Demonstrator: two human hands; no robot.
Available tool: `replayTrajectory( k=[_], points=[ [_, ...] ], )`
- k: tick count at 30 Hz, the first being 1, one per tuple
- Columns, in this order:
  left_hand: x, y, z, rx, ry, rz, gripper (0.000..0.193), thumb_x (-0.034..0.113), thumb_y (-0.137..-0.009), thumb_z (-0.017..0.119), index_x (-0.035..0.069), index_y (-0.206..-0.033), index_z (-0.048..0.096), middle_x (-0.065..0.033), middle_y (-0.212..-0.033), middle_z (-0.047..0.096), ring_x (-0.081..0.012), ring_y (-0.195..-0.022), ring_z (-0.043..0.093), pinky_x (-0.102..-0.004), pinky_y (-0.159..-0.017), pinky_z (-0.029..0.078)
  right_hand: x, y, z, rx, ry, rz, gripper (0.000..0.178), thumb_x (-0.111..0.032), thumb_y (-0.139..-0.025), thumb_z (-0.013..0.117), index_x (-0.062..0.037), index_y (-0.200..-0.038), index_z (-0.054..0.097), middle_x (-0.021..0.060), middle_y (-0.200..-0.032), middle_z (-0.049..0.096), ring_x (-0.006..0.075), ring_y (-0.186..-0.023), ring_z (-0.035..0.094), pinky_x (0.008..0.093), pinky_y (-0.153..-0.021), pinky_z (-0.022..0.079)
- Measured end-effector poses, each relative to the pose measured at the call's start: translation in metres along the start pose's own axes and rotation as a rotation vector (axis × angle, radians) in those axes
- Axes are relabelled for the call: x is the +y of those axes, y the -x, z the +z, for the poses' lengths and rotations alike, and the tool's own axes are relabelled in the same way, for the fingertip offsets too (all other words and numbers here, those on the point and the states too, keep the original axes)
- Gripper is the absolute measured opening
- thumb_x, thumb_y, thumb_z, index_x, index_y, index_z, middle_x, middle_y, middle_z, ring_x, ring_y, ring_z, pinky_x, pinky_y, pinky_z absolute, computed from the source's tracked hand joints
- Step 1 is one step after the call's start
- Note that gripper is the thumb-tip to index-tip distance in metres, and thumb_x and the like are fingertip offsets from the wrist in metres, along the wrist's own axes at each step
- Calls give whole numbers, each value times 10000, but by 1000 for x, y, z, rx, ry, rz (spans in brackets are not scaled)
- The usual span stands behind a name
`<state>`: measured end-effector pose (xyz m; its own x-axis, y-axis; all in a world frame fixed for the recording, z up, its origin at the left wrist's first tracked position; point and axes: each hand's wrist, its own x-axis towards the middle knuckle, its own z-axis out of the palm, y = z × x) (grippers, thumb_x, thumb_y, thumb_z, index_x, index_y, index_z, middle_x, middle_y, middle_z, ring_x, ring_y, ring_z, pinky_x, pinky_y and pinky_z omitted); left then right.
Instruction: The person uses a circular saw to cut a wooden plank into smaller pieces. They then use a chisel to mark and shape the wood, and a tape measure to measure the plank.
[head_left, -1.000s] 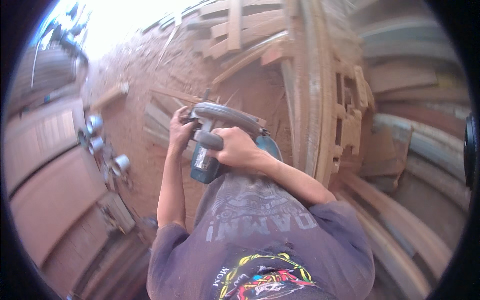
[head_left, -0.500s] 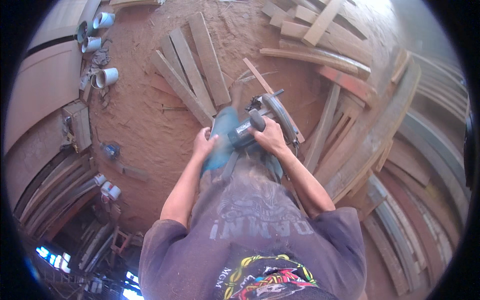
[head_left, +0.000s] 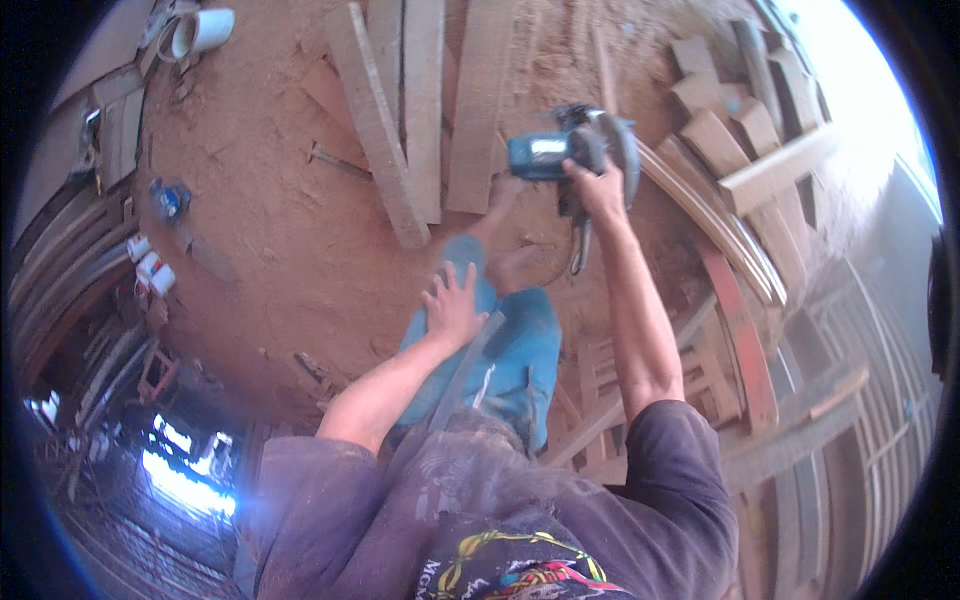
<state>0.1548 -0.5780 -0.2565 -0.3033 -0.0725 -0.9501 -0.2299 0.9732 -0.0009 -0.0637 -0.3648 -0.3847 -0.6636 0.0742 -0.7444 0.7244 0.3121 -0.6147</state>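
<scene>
My right hand (head_left: 597, 190) is closed on the handle of a circular saw (head_left: 540, 157) with a teal motor housing and a dark round guard. The saw is held out at arm's length above the sandy ground, to the right of several long boards. On my left knee, over the blue trousers (head_left: 530, 345), rests my left hand (head_left: 455, 308), its fingers spread and holding nothing. A long thin grey strip (head_left: 467, 372) lies slanted across my lap, just right of the left wrist; its lower end meets my shirt.
Long planks (head_left: 375, 130) lie ahead on the ground, beside a hammer-like tool (head_left: 340, 160). Stacked offcuts (head_left: 745, 130) and a red-edged board (head_left: 740, 335) are at the right. A blue power tool (head_left: 170, 200) and white buckets (head_left: 210, 30) sit at the left.
The saw has gone from close over my lap to forward and right in my right hand. My left hand has moved onto my left knee, and the view has shifted.
</scene>
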Motion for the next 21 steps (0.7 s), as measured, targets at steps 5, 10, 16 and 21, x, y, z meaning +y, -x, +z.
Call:
replayTrajectory(
  k=[5, 10, 16, 21],
  points=[
    [-9, -18, -3, 77, 98, 27, 942, 456, -890, 814, 142, -1671, 391, -228, -1708, 324, -495, -1519, 366, -697, -1147, 393, 23, -143, 14, 116, -45, -202, 296, -250, -920, 875, -59, -1103, 743, 6, -860, 671, 135, -778, 610, 321, -705, 490],
    [-4, -10, 11, 82, 152, 17, 875, 449, -886, 798, 134, -1625, 452, -212, -1698, 343, -485, -1514, 368, -694, -1142, 388, 29, -207, 39, 19, 15, -111, 423, -293, -923, 869, -22, -1219, 736, 85, -1072, 737, 183, -970, 667, 345, -892, 513],
    [2, -8, 18, 134, 149, -1, 849, 447, -866, 804, 149, -1595, 489, -206, -1671, 388, -473, -1506, 386, -686, -1133, 395, 52, -199, 77, -102, 101, -133, 680, -427, -951, 832, 31, -1422, 659, 160, -1290, 740, 263, -1222, 668, 376, -1095, 481],
    [5, -13, 25, 227, 102, 28, 842, 452, -865, 805, 153, -1591, 502, -202, -1664, 405, -467, -1503, 391, -700, -1117, 402, 70, -206, 79, 71, 213, -261, 684, -417, -939, 835, 31, -1425, 660, 229, -1315, 757, 316, -1254, 710, 402, -1104, 516]
  ],
)
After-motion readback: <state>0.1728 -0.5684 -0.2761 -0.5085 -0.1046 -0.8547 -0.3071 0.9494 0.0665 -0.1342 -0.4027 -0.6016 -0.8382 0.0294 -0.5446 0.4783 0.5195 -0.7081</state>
